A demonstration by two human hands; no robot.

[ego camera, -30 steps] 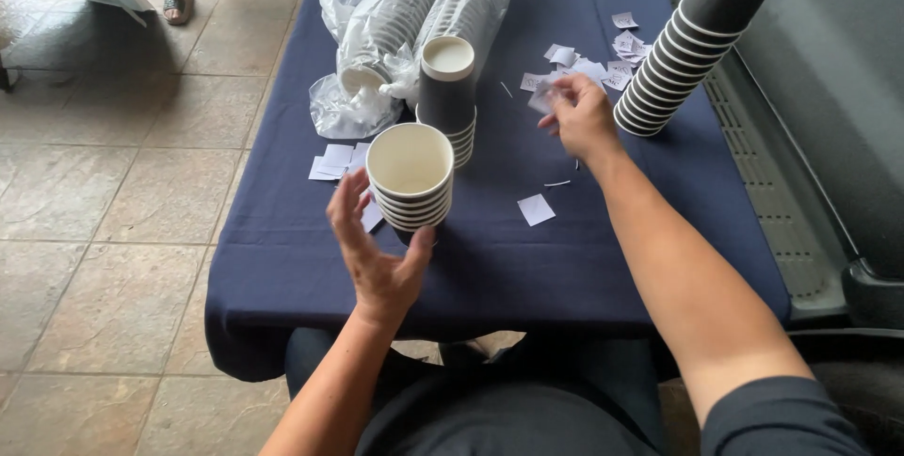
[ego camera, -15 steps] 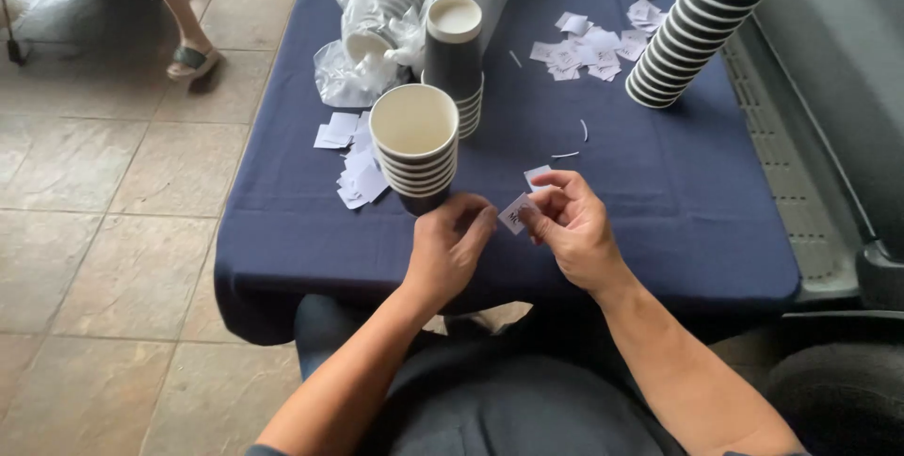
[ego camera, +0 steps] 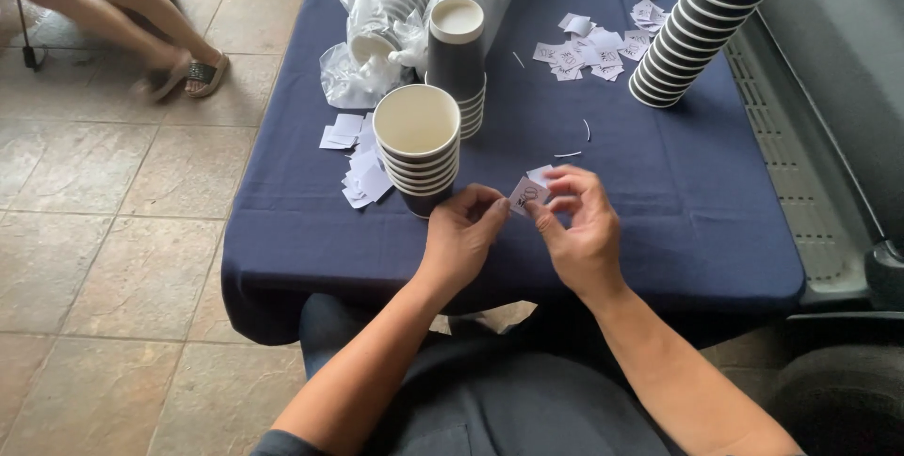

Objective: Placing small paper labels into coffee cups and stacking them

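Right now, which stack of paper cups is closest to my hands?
The short stack of open-topped cups beside the left hand. The lidded stack behind it and the tall leaning stack stand farther off.

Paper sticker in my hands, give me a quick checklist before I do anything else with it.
1. Sticker held by both hands: ok, left hand and right hand pinch it.
2. Backing peeled off: cannot tell.
3. Near cup stack upright, within reach: ok.
4. Cup stack steadied by a hand: not ok.
5. Spare stickers on the table: ok.
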